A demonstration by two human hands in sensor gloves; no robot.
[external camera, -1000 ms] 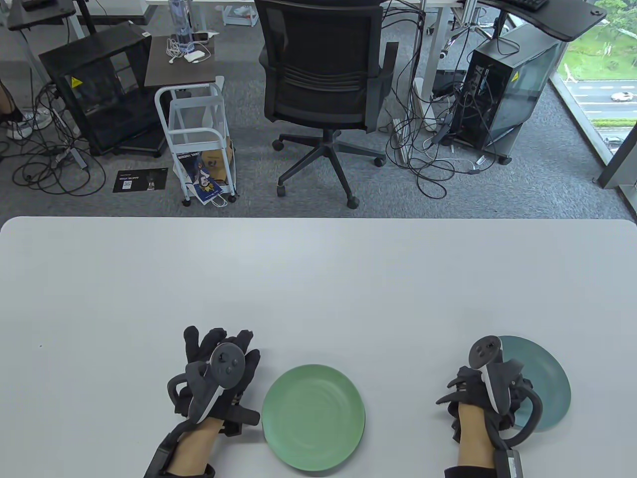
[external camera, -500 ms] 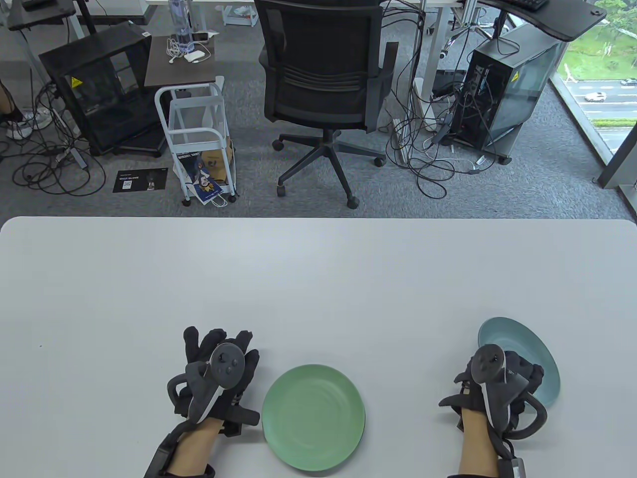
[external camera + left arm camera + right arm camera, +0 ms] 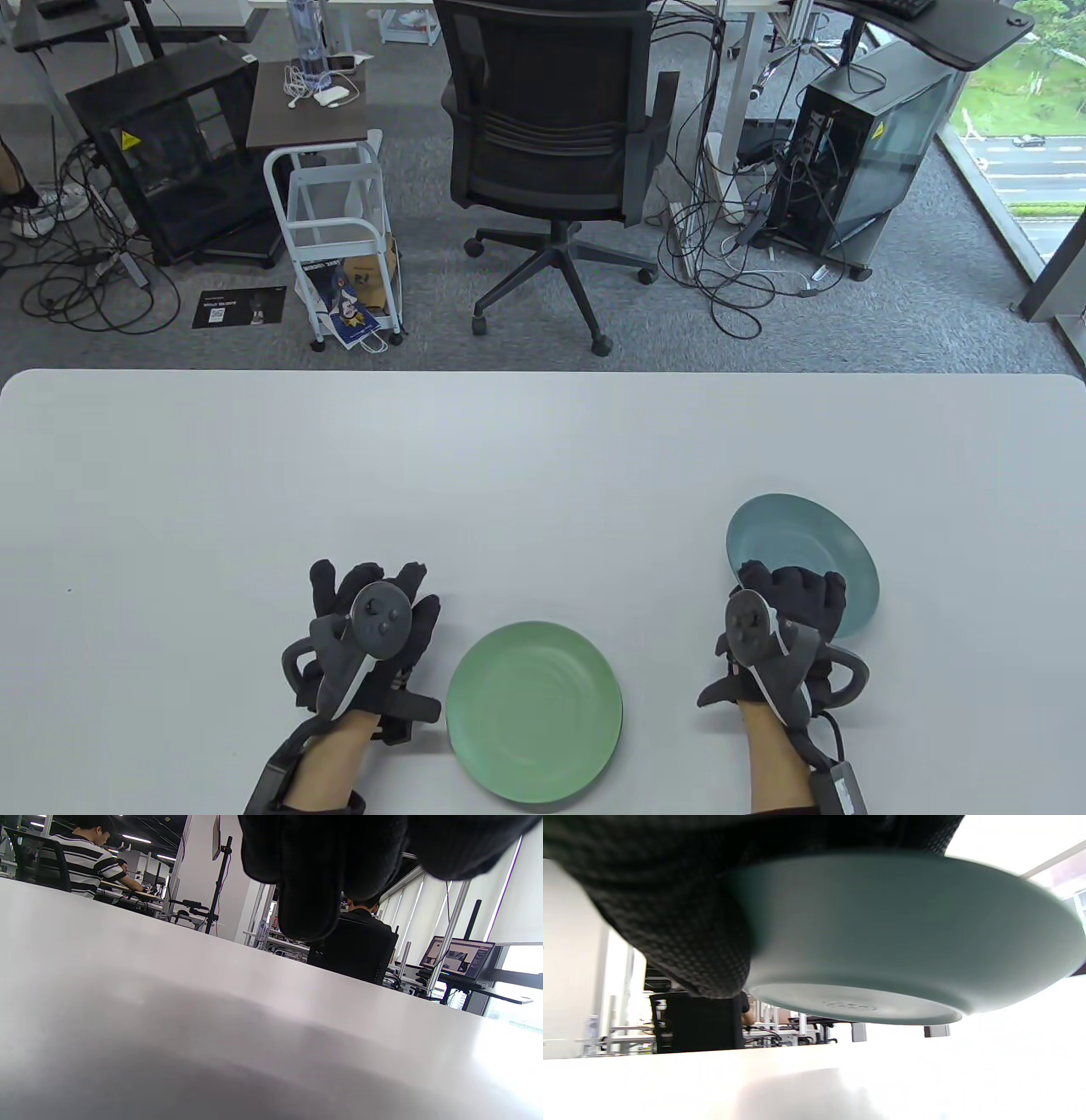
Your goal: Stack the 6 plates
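The right hand (image 3: 785, 632) is gripping a blue plate (image 3: 806, 543) by its near edge, the fingers (image 3: 797, 590) lying over the rim. The plate is pale blue-grey, round and matte, with a shallow sloping wall. In the right wrist view the blue plate (image 3: 903, 942) is hanging clear of the bench (image 3: 797, 1086), its flat underside showing a faint moulded mark, and it is casting a soft shadow below.

A green plate (image 3: 534, 711) is lying flat on the white bench (image 3: 509, 475) near the front edge, between the two hands and well apart from the blue one. It is mint green, round, with a low raised rim and faint rings in its base.

The left hand (image 3: 369, 637) is resting palm down on the bench just left of the green plate, its fingers (image 3: 369, 581) stretched forward and slightly spread, holding nothing. In the left wrist view the dark fingertips (image 3: 309, 899) are hanging above the bare bench surface.
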